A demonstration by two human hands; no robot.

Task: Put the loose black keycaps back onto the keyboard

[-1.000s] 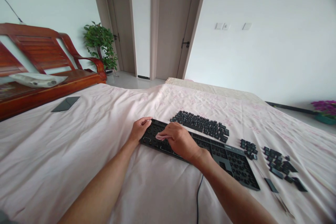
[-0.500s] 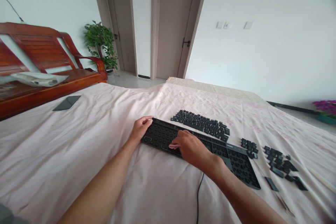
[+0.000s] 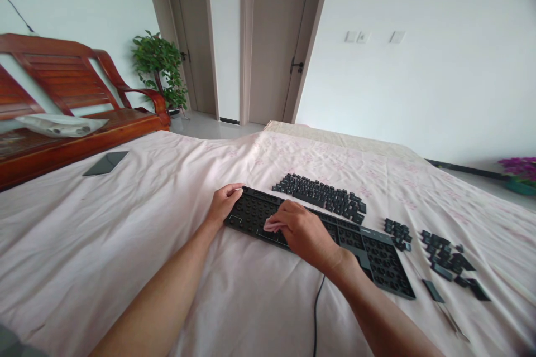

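A black keyboard [image 3: 377, 256] with its keycaps taken off lies on a bed covered by a pale pink sheet [image 3: 104, 245]. My left hand [image 3: 224, 203] grips the keyboard's left end, fingers curled over its far corner. My right hand [image 3: 301, 228] rests on the keyboard's left half, fingers closed on a small pink cloth [image 3: 272, 225] pressed against the bare switches. A row of loose keycaps [image 3: 322, 198] lies just behind the keyboard. Smaller heaps of keycaps [image 3: 397, 232] [image 3: 448, 259] lie to its right.
The keyboard's cable [image 3: 315, 312] runs toward me over the sheet. A dark flat tablet [image 3: 104, 163] lies at the bed's left edge. A wooden bench [image 3: 62, 106] stands at the left, a potted plant [image 3: 161, 70] beside closed doors [image 3: 272, 39] behind.
My right hand slid with the cloth to the right and toward me along the keyboard, then back a little to the left and away. My left hand has kept its grip.
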